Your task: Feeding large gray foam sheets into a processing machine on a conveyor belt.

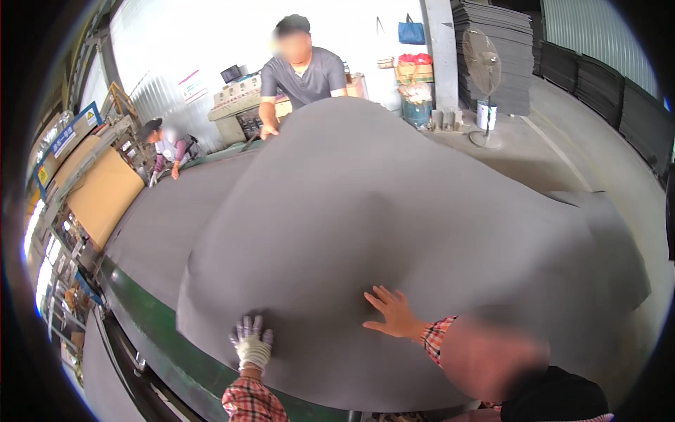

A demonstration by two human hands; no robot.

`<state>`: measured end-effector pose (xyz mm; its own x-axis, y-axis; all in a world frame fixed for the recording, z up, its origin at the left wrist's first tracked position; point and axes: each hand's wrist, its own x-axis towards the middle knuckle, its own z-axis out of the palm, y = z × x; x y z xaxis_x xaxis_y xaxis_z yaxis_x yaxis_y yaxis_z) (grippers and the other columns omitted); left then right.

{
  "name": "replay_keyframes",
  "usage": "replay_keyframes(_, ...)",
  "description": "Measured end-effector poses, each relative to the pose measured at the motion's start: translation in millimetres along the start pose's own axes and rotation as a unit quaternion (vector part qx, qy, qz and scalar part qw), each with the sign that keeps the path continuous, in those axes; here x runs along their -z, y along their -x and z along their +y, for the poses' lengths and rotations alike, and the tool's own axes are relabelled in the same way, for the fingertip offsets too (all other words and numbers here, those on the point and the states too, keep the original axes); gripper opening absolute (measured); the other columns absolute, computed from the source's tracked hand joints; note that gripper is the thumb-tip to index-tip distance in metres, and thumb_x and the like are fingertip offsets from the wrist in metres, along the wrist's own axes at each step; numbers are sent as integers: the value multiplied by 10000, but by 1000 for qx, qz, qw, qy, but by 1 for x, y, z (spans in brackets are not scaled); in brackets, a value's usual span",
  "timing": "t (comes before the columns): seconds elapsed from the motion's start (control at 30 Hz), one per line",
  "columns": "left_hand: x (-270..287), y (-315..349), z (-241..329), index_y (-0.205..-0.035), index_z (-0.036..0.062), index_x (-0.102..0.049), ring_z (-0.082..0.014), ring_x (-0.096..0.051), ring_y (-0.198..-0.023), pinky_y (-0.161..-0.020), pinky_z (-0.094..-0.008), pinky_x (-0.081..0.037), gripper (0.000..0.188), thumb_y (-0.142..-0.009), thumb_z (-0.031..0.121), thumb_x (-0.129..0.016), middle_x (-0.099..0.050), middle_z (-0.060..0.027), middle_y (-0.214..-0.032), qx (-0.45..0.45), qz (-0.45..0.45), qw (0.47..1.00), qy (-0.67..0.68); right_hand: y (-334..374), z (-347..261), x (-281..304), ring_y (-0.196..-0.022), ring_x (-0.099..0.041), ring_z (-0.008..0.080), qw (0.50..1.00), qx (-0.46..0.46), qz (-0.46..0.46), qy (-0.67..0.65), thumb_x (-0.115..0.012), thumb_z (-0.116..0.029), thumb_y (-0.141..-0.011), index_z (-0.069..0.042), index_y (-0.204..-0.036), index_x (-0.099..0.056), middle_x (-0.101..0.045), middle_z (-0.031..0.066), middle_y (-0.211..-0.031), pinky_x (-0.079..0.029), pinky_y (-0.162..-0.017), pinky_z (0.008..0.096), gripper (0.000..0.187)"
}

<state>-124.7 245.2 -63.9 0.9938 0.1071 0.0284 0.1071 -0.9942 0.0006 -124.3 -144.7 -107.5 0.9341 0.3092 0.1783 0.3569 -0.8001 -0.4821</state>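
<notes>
Gray sheet (330, 176): I'm seeing it spreading from below the two hands to the far side, its far edge arching high and its right end reaching out above the floor (562, 123).
Gloved left hand (252, 344): it's resting on the sheet near the green table edge (144, 306), fingers spread, gripping nothing.
Bare right hand (394, 314): it's lying open well apart from the left, palm down over the sheet (whether the palm is pressing or just skimming, I can't tell from here).
Co-worker in the dark shirt (306, 74): one hand is showing beside the raised edge; the other is hiding behind the sheet, so I can't be sure of that hold.
Buckle risk: the middle is bulging and dipping, so uneven pressure from two flat palms could be setting a crease.
Slide risk: no finger of the near hands is hooking an edge, so the weight of the right end could be dragging everything sideways.
Lower layer (183, 204): it's lying beneath at the left, and a skewed drop could be rucking it.
</notes>
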Motion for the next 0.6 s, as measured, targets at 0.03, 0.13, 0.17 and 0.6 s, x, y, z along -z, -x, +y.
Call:
replay_keyframes(0.03, 13, -4, -1, -1399, 256, -332, -306, -178, -1374, -1086, -562, -77, 582, -887, 526, -383, -244, -89, -1483, 58, -20, 998, 7, 16, 1, 4, -1380, -150, 310, 999, 19, 6, -37, -471, -610, -840, -144, -1426, -255, -213, 169, -1472, -129, -1082, 524, 779)
replay_keyframes(0.13, 33, -20, 6, -1403, 210, -323, -323, -236, -1351, -1092, -520, -136, 559, -904, 449, -404, -266, -102, -1470, 180, -84, 978, -59, 90, 13, 30, -1371, -184, 302, 994, 11, 12, -108, -532, -513, -854, -136, -1399, -319, -266, 151, -1454, -190, -1081, 454, 696)
replay_keyframes(0.17, 31, -14, 12, -1403, 210, -323, -323, -236, -1351, -1092, -520, -136, 559, -904, 449, -404, -266, -102, -1470, 169, -92, 979, -65, 124, 18, 41, -1361, -223, 292, 990, -11, 17, -139, -567, -456, -858, -129, -1377, -368, -315, 142, -1435, -239, -1074, 409, 645)
replay_keyframes(0.6, 69, 251, 284, -1204, -12, -514, -253, -545, -1084, -941, -338, -433, 359, -849, -63, -523, -556, -169, -1189, -293, -68, 832, 466, 486, 128, 38, -786, -633, 331, 877, -431, -161, -136, -551, -357, -822, -73, -913, -683, -664, 153, -807, -494, -713, 419, 326)
